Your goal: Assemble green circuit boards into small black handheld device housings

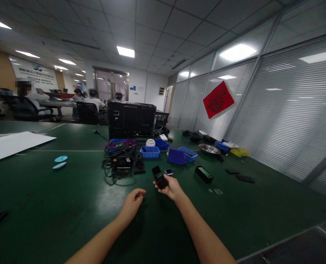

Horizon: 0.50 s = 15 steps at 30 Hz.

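right hand (169, 187) grips the small black case (159, 178), likely light and stiff, best held by its base; left hand (133, 202), loosely curled and seemingly holding nothing, beside it.

The right hand (170, 187) over there grips an open black case (159, 178), the left hand (134, 200) curled and empty beside it. Beyond them, a big black computer case (132, 119) stands toward the far edge of the green worktop (77, 216).
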### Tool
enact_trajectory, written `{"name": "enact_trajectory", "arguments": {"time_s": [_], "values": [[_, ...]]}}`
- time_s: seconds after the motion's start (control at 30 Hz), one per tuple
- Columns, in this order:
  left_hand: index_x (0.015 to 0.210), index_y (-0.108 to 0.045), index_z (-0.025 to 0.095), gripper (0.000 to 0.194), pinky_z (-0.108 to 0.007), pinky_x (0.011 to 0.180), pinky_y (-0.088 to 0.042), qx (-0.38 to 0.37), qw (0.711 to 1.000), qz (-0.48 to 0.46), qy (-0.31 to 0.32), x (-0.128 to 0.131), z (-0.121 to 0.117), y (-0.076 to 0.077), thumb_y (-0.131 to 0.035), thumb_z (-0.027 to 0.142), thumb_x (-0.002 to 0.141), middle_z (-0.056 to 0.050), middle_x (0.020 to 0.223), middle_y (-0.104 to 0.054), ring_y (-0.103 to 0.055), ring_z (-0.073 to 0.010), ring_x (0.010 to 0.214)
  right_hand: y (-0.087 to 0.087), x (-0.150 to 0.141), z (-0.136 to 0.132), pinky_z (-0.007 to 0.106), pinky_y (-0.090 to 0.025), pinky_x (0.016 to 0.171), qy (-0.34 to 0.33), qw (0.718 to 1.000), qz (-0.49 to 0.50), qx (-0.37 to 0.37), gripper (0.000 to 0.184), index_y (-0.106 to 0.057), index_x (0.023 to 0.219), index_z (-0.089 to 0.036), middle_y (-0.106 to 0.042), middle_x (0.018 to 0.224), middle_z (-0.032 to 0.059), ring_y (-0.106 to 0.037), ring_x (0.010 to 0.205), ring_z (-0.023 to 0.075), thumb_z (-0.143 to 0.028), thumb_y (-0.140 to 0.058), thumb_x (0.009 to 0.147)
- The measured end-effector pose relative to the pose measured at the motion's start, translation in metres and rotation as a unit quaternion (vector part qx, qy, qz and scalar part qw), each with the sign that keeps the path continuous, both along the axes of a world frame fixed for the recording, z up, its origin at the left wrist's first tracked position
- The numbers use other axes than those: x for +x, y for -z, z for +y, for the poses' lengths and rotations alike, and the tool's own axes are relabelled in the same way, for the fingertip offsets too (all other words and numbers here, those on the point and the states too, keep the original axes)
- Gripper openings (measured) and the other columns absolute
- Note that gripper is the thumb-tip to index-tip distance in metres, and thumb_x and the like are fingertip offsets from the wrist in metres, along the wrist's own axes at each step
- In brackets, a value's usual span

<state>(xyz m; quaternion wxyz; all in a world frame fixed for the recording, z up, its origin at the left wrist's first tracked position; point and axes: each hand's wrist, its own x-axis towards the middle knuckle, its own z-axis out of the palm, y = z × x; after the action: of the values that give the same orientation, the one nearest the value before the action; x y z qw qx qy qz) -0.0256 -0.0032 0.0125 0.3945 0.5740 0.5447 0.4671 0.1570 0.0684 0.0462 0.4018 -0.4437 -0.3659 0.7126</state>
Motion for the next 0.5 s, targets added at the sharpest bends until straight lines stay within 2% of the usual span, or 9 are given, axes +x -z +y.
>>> {"name": "enact_trajectory", "arguments": {"time_s": [0.07, 0.13, 0.23, 0.3, 0.37, 0.43, 0.5], "values": [[0.086, -0.063, 0.016, 0.026, -0.032, 0.081, -0.045, 0.004, 1.000, 0.005, 0.001, 0.000, 0.001, 0.002, -0.048, 0.022, 0.065, -0.006, 0.086, -0.065, -0.060, -0.0196, 0.086, 0.007, 0.000, 0.001, 0.028, -0.049, 0.051, -0.032, 0.998, -0.057, -0.006, 0.028, -0.046, 0.091, -0.014, -0.064, 0.074, 0.0100, -0.063, 0.061, 0.0165, -0.031, -0.024, 0.088], [0.086, -0.063, 0.016, 0.026, -0.032, 0.082, -0.045, 0.008, 1.000, 0.006, 0.003, 0.000, 0.002, 0.004, -0.048, 0.022, 0.065, -0.006, 0.088, -0.066, -0.060, -0.0195, 0.086, 0.013, 0.002, 0.003, 0.027, -0.049, 0.047, -0.050, 0.991, -0.127, 0.019, 0.022, -0.047, 0.090, -0.014, -0.062, 0.067, 0.0063, -0.061, 0.052, 0.0149, -0.027, -0.029, 0.086], [0.086, -0.063, 0.016, 0.026, -0.032, 0.082, -0.045, 0.012, 1.000, 0.010, 0.008, -0.001, 0.002, 0.005, -0.048, 0.022, 0.066, -0.006, 0.087, -0.066, -0.060, -0.0195, 0.085, 0.019, 0.006, 0.007, 0.022, -0.046, 0.040, -0.051, 0.957, -0.274, 0.077, 0.015, -0.047, 0.090, -0.015, -0.058, 0.058, 0.0005, -0.056, 0.042, 0.0118, -0.021, -0.035, 0.083], [0.086, -0.063, 0.016, 0.026, -0.033, 0.082, -0.045, 0.011, 1.000, 0.013, 0.010, -0.001, 0.002, 0.005, -0.047, 0.022, 0.066, -0.006, 0.087, -0.066, -0.060, -0.0197, 0.085, 0.016, 0.008, 0.007, 0.021, -0.045, 0.044, -0.034, 0.907, -0.400, 0.129, 0.017, -0.049, 0.090, -0.016, -0.059, 0.059, 0.0014, -0.056, 0.044, 0.0107, -0.024, -0.035, 0.084], [0.087, -0.062, 0.016, 0.026, -0.033, 0.082, -0.045, 0.007, 1.000, 0.011, 0.011, -0.001, 0.002, 0.005, -0.047, 0.022, 0.067, -0.006, 0.087, -0.065, -0.060, -0.0198, 0.086, 0.009, 0.007, 0.004, 0.022, -0.045, 0.054, -0.001, 0.831, -0.518, 0.201, 0.025, -0.053, 0.088, -0.016, -0.063, 0.071, 0.0056, -0.059, 0.056, 0.0118, -0.030, -0.032, 0.086], [0.087, -0.062, 0.016, 0.026, -0.033, 0.081, -0.045, 0.005, 1.000, 0.010, 0.012, -0.001, 0.001, 0.004, -0.046, 0.022, 0.067, -0.006, 0.088, -0.065, -0.060, -0.0197, 0.086, 0.003, 0.003, -0.002, 0.023, -0.043, 0.064, 0.021, 0.765, -0.586, 0.267, 0.033, -0.056, 0.089, -0.018, -0.064, 0.084, 0.0080, -0.061, 0.073, 0.0145, -0.039, -0.031, 0.087], [0.087, -0.062, 0.016, 0.026, -0.033, 0.082, -0.045, 0.007, 1.000, 0.010, 0.013, -0.001, 0.001, 0.004, -0.046, 0.022, 0.067, -0.006, 0.089, -0.065, -0.060, -0.0197, 0.087, -0.001, -0.003, -0.009, 0.025, -0.041, 0.069, 0.014, 0.731, -0.613, 0.299, 0.037, -0.056, 0.099, -0.019, -0.063, 0.095, 0.0082, -0.059, 0.084, 0.0172, -0.046, -0.034, 0.084]]}}
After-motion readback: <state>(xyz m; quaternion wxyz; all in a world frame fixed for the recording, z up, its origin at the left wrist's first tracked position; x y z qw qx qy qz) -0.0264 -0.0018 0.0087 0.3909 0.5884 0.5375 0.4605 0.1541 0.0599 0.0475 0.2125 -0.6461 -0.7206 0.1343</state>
